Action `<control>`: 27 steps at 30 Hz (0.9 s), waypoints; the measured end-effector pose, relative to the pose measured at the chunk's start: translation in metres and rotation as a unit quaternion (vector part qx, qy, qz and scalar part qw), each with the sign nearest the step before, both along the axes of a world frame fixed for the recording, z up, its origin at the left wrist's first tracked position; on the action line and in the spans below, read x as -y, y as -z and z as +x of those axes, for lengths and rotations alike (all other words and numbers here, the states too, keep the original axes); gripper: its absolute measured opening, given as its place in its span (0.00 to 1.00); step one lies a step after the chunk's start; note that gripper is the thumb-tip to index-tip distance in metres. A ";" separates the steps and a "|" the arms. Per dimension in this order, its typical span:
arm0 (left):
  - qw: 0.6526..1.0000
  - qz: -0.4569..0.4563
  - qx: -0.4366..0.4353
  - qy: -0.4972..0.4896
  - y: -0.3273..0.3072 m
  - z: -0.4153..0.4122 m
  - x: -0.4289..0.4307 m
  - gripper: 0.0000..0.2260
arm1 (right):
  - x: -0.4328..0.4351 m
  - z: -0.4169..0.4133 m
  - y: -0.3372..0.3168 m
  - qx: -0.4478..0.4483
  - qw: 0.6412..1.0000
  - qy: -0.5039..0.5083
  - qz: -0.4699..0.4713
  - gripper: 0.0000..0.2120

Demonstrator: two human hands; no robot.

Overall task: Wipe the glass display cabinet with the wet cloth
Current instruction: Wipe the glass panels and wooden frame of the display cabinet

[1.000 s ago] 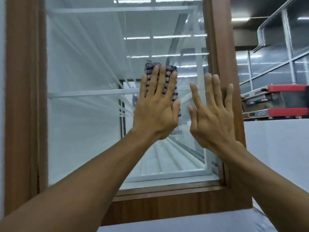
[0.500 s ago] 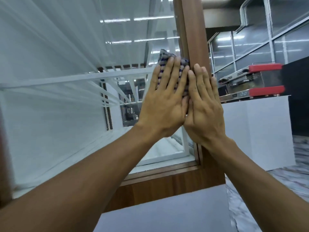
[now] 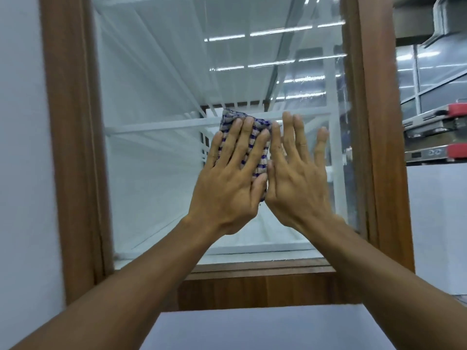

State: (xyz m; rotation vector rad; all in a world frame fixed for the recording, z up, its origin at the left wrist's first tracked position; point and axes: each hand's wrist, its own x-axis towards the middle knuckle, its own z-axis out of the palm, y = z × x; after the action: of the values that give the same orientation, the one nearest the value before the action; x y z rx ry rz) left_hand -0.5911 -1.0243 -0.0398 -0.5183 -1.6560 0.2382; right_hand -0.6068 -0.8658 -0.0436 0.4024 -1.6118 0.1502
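**Cloth pressed flat to the glass under the left hand**

The cloth, checked in blue and pale stripes, lies against the glass a little right of the pane's middle, about halfway up. The left hand covers most of it, palm flat and fingers straight and slightly spread, pressing it to the pane without curling round it. The cloth shows above the fingertips and between the fingers.

The right hand lies just beside it, also flat with fingers straight. Its thumb side meets the cloth's right edge, and it holds nothing.

A brown wood frame borders the glass at left, right and below. White shelves show through the pane. To the right stands a metal machine with red parts on a white counter.
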 end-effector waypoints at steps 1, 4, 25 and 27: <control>1.000 0.010 -0.001 -0.004 0.001 0.001 0.011 0.29 | 0.011 0.000 -0.001 0.000 1.000 0.000 0.001 0.31; 0.999 0.038 -0.006 -0.016 0.005 0.005 0.045 0.30 | 0.043 0.001 -0.002 -0.001 0.999 -0.011 0.030 0.30; 0.999 0.038 0.009 -0.008 0.022 0.004 0.024 0.28 | 0.030 0.003 0.028 -0.003 1.000 0.002 -0.017 0.29; 0.997 0.083 0.010 0.004 0.010 0.003 -0.011 0.28 | 0.004 0.002 0.017 -0.005 0.999 0.021 -0.027 0.28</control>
State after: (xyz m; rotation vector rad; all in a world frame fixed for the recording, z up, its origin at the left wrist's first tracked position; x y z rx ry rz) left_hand -0.5880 -1.0129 -0.0495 -0.4037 -1.6765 0.0883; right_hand -0.6049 -0.8703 -0.0610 0.3271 -1.6012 0.1597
